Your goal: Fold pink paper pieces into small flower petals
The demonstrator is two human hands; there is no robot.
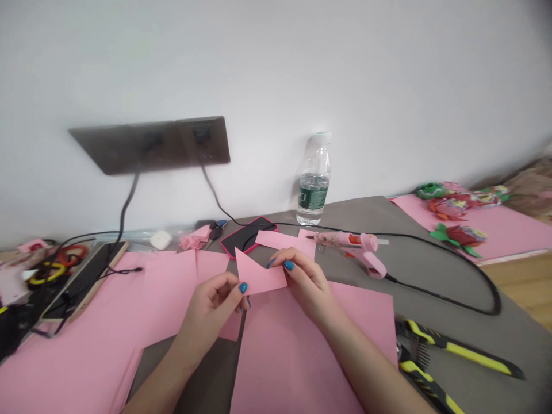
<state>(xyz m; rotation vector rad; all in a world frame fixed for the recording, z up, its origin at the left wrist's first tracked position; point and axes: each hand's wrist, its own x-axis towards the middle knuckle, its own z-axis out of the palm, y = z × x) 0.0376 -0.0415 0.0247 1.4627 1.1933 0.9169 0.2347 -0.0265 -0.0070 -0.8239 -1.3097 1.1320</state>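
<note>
- Left hand (207, 315), right hand (307, 282): both pinch pink paper (259, 275), held above sheet (297, 362).
- Fingers hide part of paper's edge.
- Glue gun (350, 248) just beyond right hand; phone (245, 237), bottle (314, 184) farther back on counter (414, 270).
- Yellow-handled tool (457, 351) cut off at lower right; exact type unclear.

The view comes from a camera worn on the person's head, looking forward and down across the desk (366, 230) toward a white wall (276, 69). It sits close above the left hand (209, 313) and right hand (302, 282), which hold a pink paper piece (259, 276) just below the frame's centre, with both forearms entering from the bottom edge. The wall fills the upper half, and a socket panel (149, 144) appears left of centre. The wide picture shows the desk's far edge slanting across the frame.
</note>
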